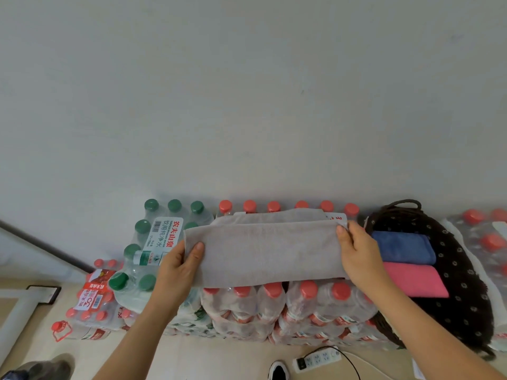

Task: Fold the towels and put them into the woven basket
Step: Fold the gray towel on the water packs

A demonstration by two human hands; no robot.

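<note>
A grey towel (pixel 269 250) lies folded lengthwise on top of shrink-wrapped packs of red-capped bottles (pixel 277 300). My left hand (pixel 181 267) grips its left end, thumb on top. My right hand (pixel 356 256) grips its right end, thumb on the upper edge. The dark woven basket (pixel 461 272) stands just right of the towel on the packs. Inside it lie a folded blue towel (pixel 403 246) and, nearer to me, a folded pink towel (pixel 414 281).
A pack of green-capped bottles (pixel 153 242) sits left of the towel, with lower red-capped packs (pixel 93 297) beyond it. More bottle packs (pixel 485 237) lie right of the basket. A white power strip (pixel 318 359) and a shoe (pixel 278 370) are on the floor. A wall rises behind.
</note>
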